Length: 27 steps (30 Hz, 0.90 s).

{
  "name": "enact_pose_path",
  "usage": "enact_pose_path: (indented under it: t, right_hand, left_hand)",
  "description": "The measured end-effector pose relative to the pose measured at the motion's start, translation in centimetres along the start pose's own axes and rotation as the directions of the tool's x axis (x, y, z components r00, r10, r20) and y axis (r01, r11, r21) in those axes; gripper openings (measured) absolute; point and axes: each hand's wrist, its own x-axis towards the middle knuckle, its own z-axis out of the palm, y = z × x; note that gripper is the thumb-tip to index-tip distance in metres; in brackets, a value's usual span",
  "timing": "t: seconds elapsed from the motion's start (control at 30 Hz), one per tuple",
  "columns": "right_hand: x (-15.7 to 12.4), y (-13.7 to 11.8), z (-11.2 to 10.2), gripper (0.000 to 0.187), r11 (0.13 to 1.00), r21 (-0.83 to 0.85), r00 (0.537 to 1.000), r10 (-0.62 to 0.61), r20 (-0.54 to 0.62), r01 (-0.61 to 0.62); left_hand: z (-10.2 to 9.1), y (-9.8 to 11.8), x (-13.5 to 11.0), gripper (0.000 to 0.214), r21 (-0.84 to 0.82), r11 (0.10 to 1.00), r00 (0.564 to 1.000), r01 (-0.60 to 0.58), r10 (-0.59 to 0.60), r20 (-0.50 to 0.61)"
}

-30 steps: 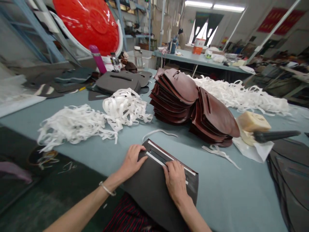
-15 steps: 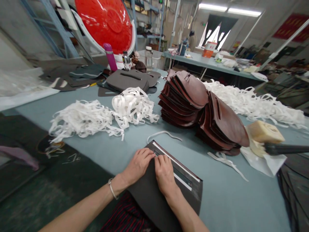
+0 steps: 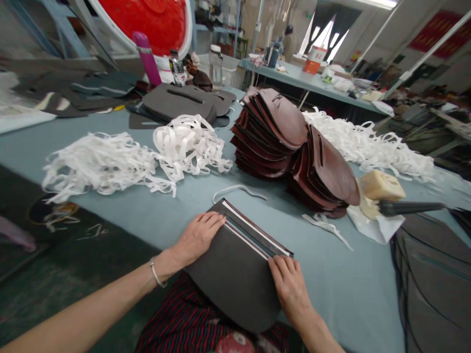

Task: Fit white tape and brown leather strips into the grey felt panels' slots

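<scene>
A dark grey panel (image 3: 239, 279) with a rounded near edge lies over the table's front edge, partly above my lap. A long slot (image 3: 247, 232) runs across its far part, with a white strip (image 3: 257, 228) along the far side. A second, thinner white line borders the slot's near side. My left hand (image 3: 196, 238) grips the panel's left side, closed, fingertips at the slot's left end. At the slot's right end my right hand (image 3: 290, 282) is closed on the panel's right side, fingers bent. Both thumbs are largely hidden. Brown leather shows along the far edge.
Stacked brown leather pieces (image 3: 272, 137) stand beyond the panel. White tape heaps (image 3: 103, 164) lie left, another heap (image 3: 368, 142) behind right. A yellowish block (image 3: 382, 185) and a black-handled tool (image 3: 410, 208) lie right. A loose white strip (image 3: 241, 187) lies just beyond the panel.
My right hand has moved from beside my left hand along the slot to its right end. The near white strip now lies along the slot's edge. The view has shifted.
</scene>
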Motion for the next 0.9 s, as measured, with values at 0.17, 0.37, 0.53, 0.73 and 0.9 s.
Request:
enact_pose_path:
  t: [0.17,0.37,0.53,0.73,0.9]
  right_hand:
    - [-0.9,0.1,-0.3,0.03,0.995,0.063,0.995,0.078,0.054,-0.082]
    - [1.0,-1.0,0.3,0.024,0.969,0.078,0.971,0.228,0.07,-0.233]
    - [7.3,-5.2,1.8,0.031,0.968,0.035,0.966,0.248,0.072,-0.25]
    - [6.7,-5.2,2.0,0.024,0.971,0.001,0.968,0.237,0.081,-0.238]
    - [-0.5,-2.0,-0.4,0.028,0.969,0.052,0.969,0.239,0.066,-0.243]
  left_hand:
    - [0.4,-0.3,-0.1,0.04,-0.024,1.0,1.0,-0.003,0.002,-0.022]
    - [0.8,-0.6,-0.3,0.042,-0.033,0.999,0.999,-0.011,0.009,-0.038]
    - [0.8,-0.4,-0.1,0.041,-0.09,0.989,0.992,-0.12,0.122,0.016]
    - [0.9,-0.6,0.1,0.041,-0.102,0.987,0.992,-0.127,0.128,0.0]
    - [0.9,-0.5,0.0,0.042,-0.11,0.988,0.994,-0.106,0.108,0.013]
